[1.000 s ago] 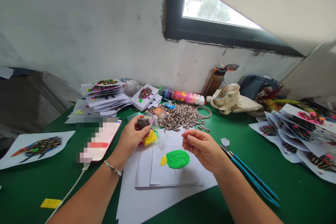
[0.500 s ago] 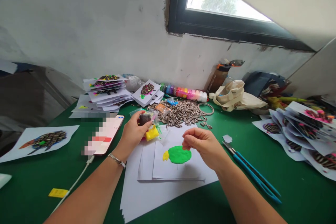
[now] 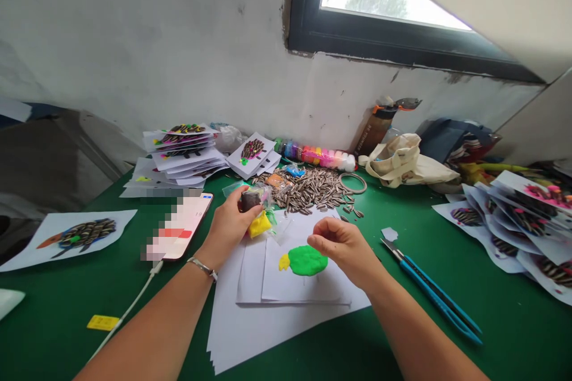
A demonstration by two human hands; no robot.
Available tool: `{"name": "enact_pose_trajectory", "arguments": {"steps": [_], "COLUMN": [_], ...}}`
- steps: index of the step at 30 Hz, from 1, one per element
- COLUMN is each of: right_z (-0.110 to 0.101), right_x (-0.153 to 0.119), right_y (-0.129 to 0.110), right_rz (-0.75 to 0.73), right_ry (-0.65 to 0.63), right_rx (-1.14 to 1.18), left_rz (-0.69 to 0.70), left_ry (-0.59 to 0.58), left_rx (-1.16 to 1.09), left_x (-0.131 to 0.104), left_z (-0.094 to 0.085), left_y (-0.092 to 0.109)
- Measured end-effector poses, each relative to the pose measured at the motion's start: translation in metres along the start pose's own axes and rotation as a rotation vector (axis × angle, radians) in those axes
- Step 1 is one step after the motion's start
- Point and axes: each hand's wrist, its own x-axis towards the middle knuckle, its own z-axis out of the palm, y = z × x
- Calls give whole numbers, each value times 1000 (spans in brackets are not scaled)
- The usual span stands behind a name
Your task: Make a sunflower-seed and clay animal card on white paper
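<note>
My left hand (image 3: pixel 230 214) is closed around a dark lump of modelling clay (image 3: pixel 250 200) in clear plastic wrap. Just below its fingers lies a yellow packet of clay (image 3: pixel 260 225), also in plastic. My right hand (image 3: pixel 340 245) hovers at the right edge of a flattened green clay oval (image 3: pixel 308 261), thumb and forefinger pinched together; whatever they may hold is hidden. A small yellow clay piece (image 3: pixel 284 262) joins the oval's left end. Both clay shapes are stuck on a white paper sheet (image 3: pixel 286 292), which rests on larger sheets.
Sunflower seeds (image 3: pixel 313 187) are heaped behind the paper, with a tape ring (image 3: pixel 353 183) beside them. Blue tweezers (image 3: pixel 440 294) lie at right. A phone (image 3: pixel 183 226) with its cable is at left. Stacks of seed pictures (image 3: pixel 187 158) stand on both sides; a bottle (image 3: pixel 375 131) stands near the wall.
The view has shifted slightly. My right hand has moved a little, its pinched fingers still near the green oval's right edge. My left hand keeps its hold on the dark clay.
</note>
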Motion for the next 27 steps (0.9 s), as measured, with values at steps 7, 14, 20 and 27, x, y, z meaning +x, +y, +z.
{"name": "enact_pose_trajectory", "arguments": {"steps": [7, 14, 20, 27], "right_z": [4, 2, 2, 1], "right_x": [0, -1, -3, -3], "right_y": [12, 7, 7, 8], "right_rz": [47, -23, -54, -77], "right_ry": [-78, -46, -77, -64], "right_rx": [60, -180, -209, -286], "left_rz": [-6, 14, 119, 484], "left_ry": [-21, -43, -26, -20], "left_rx": [134, 306, 456, 419], "left_x": [0, 0, -1, -18], "left_z": [0, -2, -14, -16], "left_y": [-1, 2, 7, 17]}}
